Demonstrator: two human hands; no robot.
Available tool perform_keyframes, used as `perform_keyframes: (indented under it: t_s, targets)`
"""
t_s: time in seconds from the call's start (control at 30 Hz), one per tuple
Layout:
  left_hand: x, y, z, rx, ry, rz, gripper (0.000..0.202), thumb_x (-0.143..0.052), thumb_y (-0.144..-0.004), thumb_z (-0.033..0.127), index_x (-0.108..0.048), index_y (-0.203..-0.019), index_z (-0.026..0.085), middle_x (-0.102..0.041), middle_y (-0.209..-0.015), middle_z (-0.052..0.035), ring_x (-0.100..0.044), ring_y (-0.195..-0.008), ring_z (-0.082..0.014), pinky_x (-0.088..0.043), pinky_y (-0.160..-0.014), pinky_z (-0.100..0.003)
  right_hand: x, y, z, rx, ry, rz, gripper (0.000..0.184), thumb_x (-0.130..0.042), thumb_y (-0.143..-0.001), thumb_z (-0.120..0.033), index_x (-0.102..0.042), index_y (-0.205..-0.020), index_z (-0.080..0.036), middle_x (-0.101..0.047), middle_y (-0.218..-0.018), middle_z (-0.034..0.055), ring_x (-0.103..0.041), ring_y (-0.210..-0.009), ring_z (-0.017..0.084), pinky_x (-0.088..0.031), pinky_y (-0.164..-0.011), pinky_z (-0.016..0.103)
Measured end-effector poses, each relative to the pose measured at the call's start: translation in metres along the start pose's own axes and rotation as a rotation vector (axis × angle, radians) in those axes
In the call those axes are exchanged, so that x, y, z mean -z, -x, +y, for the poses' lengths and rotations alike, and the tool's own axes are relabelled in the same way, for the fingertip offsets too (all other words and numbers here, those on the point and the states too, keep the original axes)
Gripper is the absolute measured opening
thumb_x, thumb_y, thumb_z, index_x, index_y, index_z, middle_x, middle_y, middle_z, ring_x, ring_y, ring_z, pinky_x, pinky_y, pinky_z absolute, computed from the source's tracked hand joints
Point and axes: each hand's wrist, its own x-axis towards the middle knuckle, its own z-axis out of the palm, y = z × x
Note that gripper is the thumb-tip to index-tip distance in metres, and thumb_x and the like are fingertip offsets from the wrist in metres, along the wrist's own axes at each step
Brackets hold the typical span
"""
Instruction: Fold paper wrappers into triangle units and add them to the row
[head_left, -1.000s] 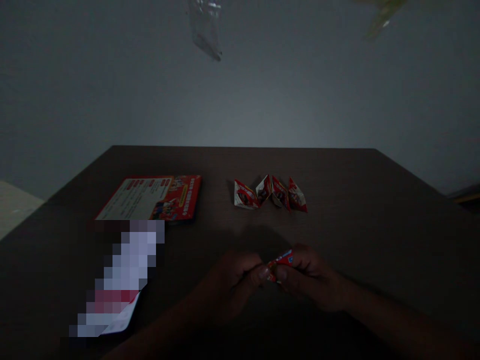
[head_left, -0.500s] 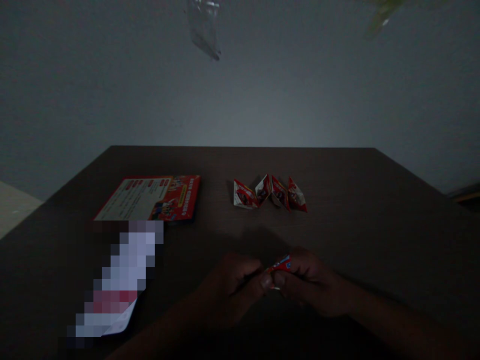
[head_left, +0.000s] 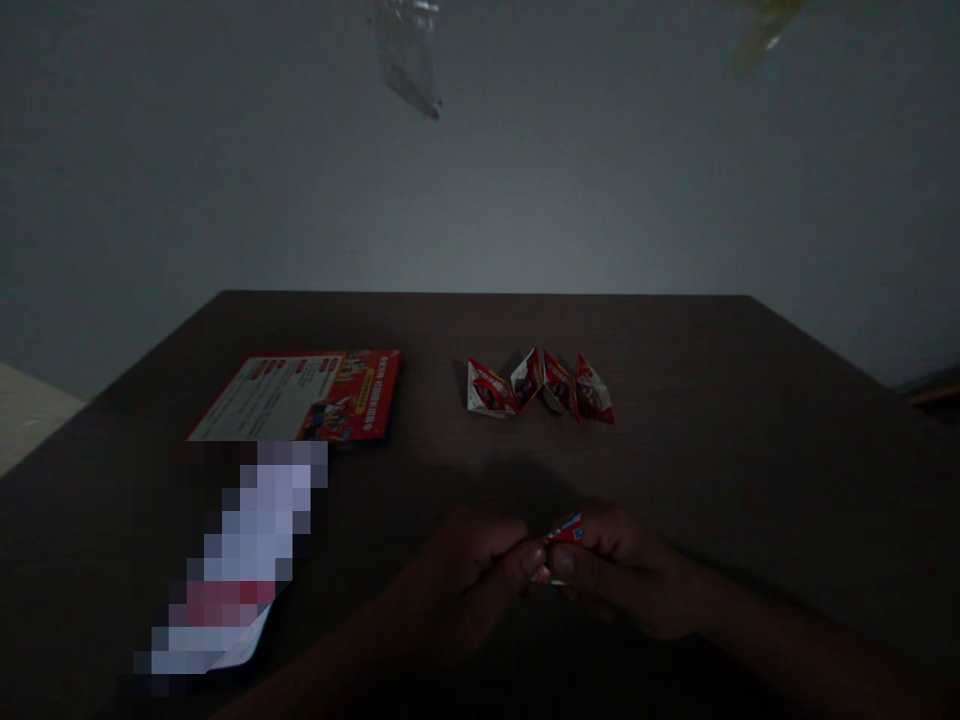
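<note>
My left hand (head_left: 472,570) and my right hand (head_left: 622,580) meet near the front of the dark table (head_left: 720,400). Both pinch a small folded piece of red printed paper (head_left: 564,530) between thumbs and fingertips; most of it is hidden by my fingers. Further back on the table stands a row of several small folded red-and-white paper pieces (head_left: 540,386), side by side.
A red and white printed leaflet (head_left: 300,396) lies flat at the left. A pixelated sheet (head_left: 240,555) lies in front of it, toward the left front. A clear plastic bag (head_left: 409,50) hangs on the grey wall above. The room is dim.
My hands have closed more tightly over the red paper, so less of it shows. The pieces on the table have not moved.
</note>
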Motion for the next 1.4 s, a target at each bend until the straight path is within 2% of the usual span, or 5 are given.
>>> perform_keyframes:
  t_s: [0.27,0.5,0.9,1.07,1.4]
  targets:
    - [0.0008,0.0017,0.0034,0.007,-0.096,0.016,0.035,-0.033,-0.094,0.032,-0.049,-0.067,0.016,-0.043,-0.056,0.0043,-0.043,-0.051,-0.0082,-0.029,-0.050,-0.019,-0.0018,-0.0007,0.0075,0.030,-0.012,0.026,0.043,-0.037,-0.094,-0.044,-0.054,-0.071,-0.013,-0.041,-0.050,-0.0059,-0.037,-0.041,0.005,-0.030,-0.040,0.015]
    - [0.0012,0.0005,0.0008,0.050,-0.067,-0.007,0.034,-0.034,-0.094,0.035,-0.046,-0.067,0.016,-0.039,-0.058,0.0051,-0.038,-0.053,-0.0080,-0.027,-0.050,-0.020,-0.0009,0.0006,0.0024,0.001,0.001,0.004,0.041,-0.037,-0.095,-0.039,-0.046,-0.064,-0.015,-0.038,-0.047,-0.0066,-0.034,-0.039,0.004,-0.028,-0.039,0.014]
    - [0.0015,0.0015,0.0032,0.069,-0.005,-0.011,0.035,-0.035,-0.093,0.034,-0.045,-0.064,0.016,-0.035,-0.056,0.0059,-0.033,-0.052,-0.0073,-0.024,-0.049,-0.021,-0.0009,-0.0003,0.0063,0.020,-0.018,0.067,0.036,-0.044,-0.093,-0.038,-0.055,-0.072,-0.012,-0.042,-0.050,-0.0055,-0.036,-0.042,0.005,-0.028,-0.040,0.015]
    - [0.0011,0.0009,0.0025,0.060,-0.031,-0.002,0.029,-0.038,-0.093,0.029,-0.049,-0.070,0.015,-0.041,-0.061,0.0048,-0.041,-0.058,-0.0083,-0.028,-0.054,-0.020,-0.0004,-0.0003,0.0045,0.006,0.004,0.068,0.034,-0.046,-0.092,-0.035,-0.055,-0.069,-0.013,-0.043,-0.049,-0.0058,-0.036,-0.041,0.005,-0.029,-0.041,0.015]
    - [0.0018,0.0011,0.0034,-0.001,0.038,-0.006,0.031,-0.038,-0.093,0.030,-0.050,-0.069,0.015,-0.040,-0.060,0.0053,-0.038,-0.055,-0.0074,-0.027,-0.053,-0.019,-0.0018,0.0010,0.0043,0.058,0.032,0.070,0.037,-0.043,-0.093,-0.038,-0.053,-0.066,-0.014,-0.044,-0.050,-0.0047,-0.039,-0.043,0.006,-0.031,-0.043,0.017]
